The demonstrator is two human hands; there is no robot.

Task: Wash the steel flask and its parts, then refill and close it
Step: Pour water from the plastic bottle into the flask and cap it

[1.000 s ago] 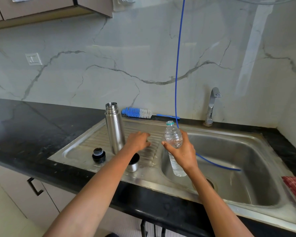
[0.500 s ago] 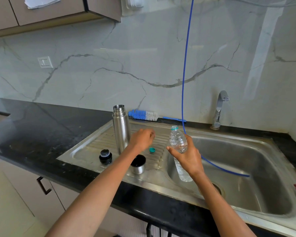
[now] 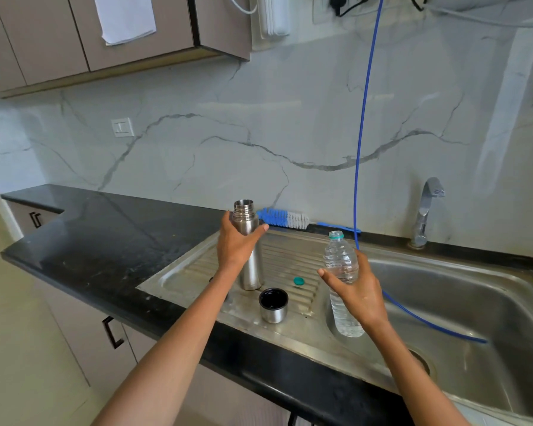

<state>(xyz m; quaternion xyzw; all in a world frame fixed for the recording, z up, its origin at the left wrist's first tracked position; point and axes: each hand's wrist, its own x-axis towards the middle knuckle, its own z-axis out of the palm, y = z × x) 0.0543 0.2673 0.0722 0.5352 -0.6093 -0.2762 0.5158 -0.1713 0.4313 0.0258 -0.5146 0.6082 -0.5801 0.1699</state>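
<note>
Steel flask (image 3: 249, 256), uncapped, stands upright on the drainboard (image 3: 290, 256), the left hand (image 3: 236, 245) wrapped round its upper body. Right hand (image 3: 356, 292) grips a clear plastic bottle (image 3: 342, 272), open-topped, upright over the sink basin (image 3: 474, 302). Between the hands lie a teal cap (image 3: 298, 281) and the steel cup lid (image 3: 273, 305), mouth up. Beyond the left hand, a blue brush (image 3: 282, 218) lies against the wall.
</note>
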